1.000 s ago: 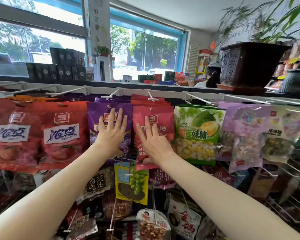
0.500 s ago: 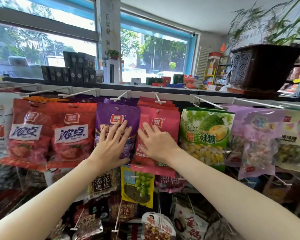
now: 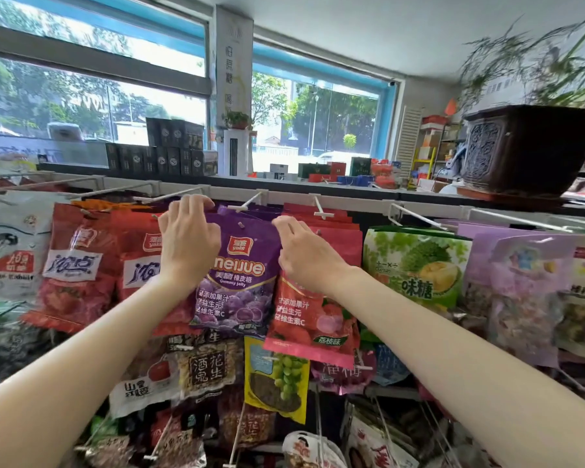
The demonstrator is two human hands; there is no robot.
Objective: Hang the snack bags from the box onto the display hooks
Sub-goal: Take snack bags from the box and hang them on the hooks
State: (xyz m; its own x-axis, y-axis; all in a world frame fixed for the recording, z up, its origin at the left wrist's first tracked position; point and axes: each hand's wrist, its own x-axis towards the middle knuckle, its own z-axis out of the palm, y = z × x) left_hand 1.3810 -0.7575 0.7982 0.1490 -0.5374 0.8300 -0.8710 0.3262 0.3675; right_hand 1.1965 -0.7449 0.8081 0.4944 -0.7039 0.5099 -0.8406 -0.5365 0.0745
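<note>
A purple gummy bag (image 3: 238, 282) hangs at the middle of the top row, just below a white display hook (image 3: 249, 203). My left hand (image 3: 188, 241) grips its top left corner, fingers curled over the edge. My right hand (image 3: 306, 251) pinches its top right corner, in front of a stack of pink lychee bags (image 3: 314, 319) on the neighbouring hook (image 3: 319, 209). Two red bags (image 3: 78, 268) hang to the left. The box is out of view.
A green durian candy bag (image 3: 416, 265) and lilac bags (image 3: 520, 292) hang to the right. Lower rows hold several snack bags on pegs, among them a yellow raisin bag (image 3: 277, 380). A dark planter (image 3: 527, 146) stands on the shelf top at right.
Both hands have risen from lying flat on the purple and pink bag fronts to the purple bag's top corners, where they now hold it. The camera has tilted up slightly.
</note>
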